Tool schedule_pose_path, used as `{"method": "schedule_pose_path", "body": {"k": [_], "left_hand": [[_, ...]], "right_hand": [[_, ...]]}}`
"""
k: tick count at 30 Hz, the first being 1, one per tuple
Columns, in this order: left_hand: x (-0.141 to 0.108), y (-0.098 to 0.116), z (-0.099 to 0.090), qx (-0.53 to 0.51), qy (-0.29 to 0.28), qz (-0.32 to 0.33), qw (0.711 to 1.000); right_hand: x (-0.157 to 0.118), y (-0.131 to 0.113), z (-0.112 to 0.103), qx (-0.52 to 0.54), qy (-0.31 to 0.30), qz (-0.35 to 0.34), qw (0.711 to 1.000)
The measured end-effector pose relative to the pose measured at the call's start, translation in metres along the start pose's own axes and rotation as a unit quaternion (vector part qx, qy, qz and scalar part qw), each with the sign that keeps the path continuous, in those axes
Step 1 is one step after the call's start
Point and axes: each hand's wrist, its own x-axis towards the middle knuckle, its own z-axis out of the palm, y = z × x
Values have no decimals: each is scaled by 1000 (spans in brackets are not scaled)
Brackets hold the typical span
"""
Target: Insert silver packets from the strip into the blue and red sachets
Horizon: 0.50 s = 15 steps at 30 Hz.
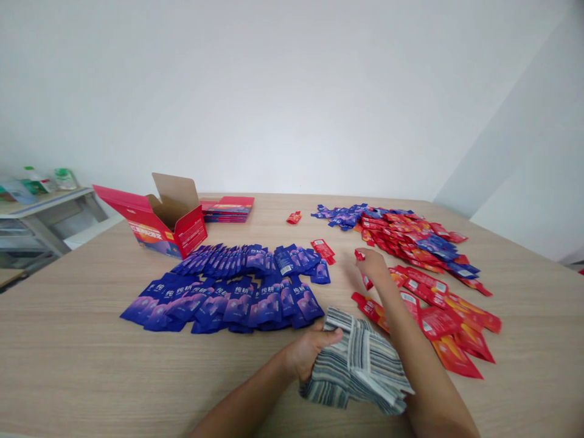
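Note:
Near the table's front edge, my left hand (pixel 314 350) is closed around a folded cloth (pixel 351 365) with grey, white and dark stripes, its thumb on top. My right hand (pixel 371 264) reaches farther out, fingers closed on a small red pouch (pixel 366 280) that hangs below them. Under my right forearm lie loose red pouches (pixel 440 322), one of them (pixel 371 310) just beyond the cloth. To the left of my hands, blue pouches (pixel 228 304) with white lettering lie overlapped in two rows.
An open red box (pixel 157 228) with raised flaps stands at the left, beside a stack of flat red cartons (pixel 230 208). At the back right is a heap of mixed red and blue pouches (pixel 401 234). Single red pouches (pixel 294 217) lie mid-table. A side shelf (pixel 45 204) holds bottles.

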Motion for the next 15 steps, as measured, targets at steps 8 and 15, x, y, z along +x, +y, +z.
{"method": "schedule_pose_path", "body": {"k": [8, 15], "left_hand": [[2, -3, -4, -2, -2, 2, 1000], [1, -2, -3, 3, 6, -5, 1000]], "right_hand": [[-15, -22, 18, -23, -30, -4, 999], [-13, -35, -4, 11, -29, -1, 1000]]}}
